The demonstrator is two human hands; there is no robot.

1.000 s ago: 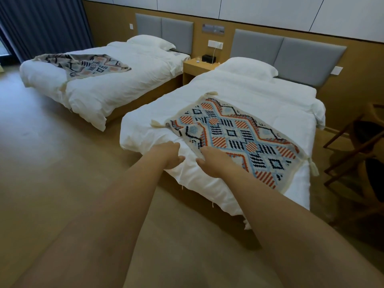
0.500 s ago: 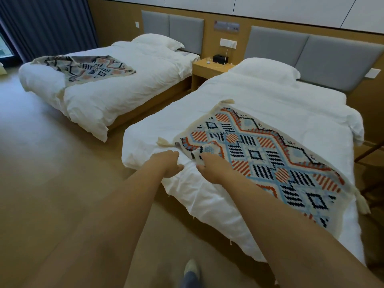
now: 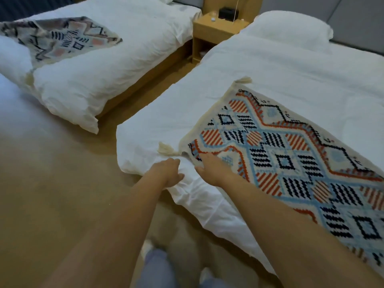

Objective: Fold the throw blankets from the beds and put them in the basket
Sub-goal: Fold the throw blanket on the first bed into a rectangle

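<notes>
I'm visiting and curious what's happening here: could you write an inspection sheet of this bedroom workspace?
Surface: near bed, white duvet creased.
Job's things: colourful throw blanket spread flat on it; grey throw blanket rumpled on far bed; basket not in view.
Clutter: small black box on the nightstand.
Hands: left hand on the duvet beside a tassel; right hand on the colourful blanket's corner; grips unclear.
Cables: thin white cable above the nightstand.
Surroundings: pillow, tan floor.

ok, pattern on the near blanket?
Blanket: geometric diamonds and zigzags in red-orange, light blue and black on cream. Head view, the only one.
</notes>
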